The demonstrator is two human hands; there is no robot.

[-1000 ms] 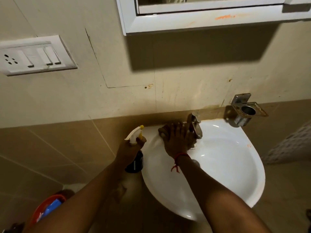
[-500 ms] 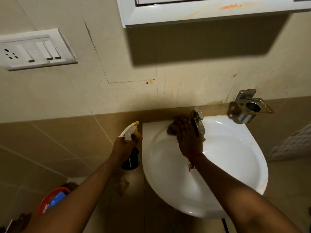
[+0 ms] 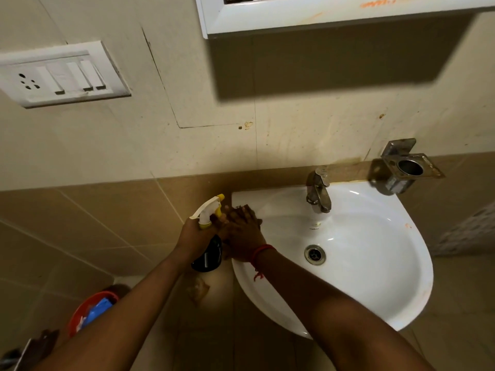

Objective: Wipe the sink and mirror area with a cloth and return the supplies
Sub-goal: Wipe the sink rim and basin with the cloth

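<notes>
A white corner sink [image 3: 375, 277] hangs on the tiled wall, with a metal tap [image 3: 318, 191] at its back. My right hand [image 3: 242, 234], a red thread at its wrist, presses flat on the sink's left rim over a dark cloth [image 3: 242, 208] that shows only at the fingertips. My left hand [image 3: 194, 234] is just beside it, left of the sink. It grips a dark spray bottle [image 3: 210, 257] with a white and yellow trigger head, held upright. The white frame of the mirror cabinet [image 3: 321, 17] shows at the top edge.
A metal tumbler holder [image 3: 407, 170] is fixed to the wall at the sink's right. A white switch panel [image 3: 61, 73] sits on the wall at upper left. A red bucket [image 3: 80, 314] holding something blue stands on the floor at lower left.
My right hand has slid from beside the tap leftward along the back rim to the sink's left edge. My left hand still holds the spray bottle, now touching the right hand.
</notes>
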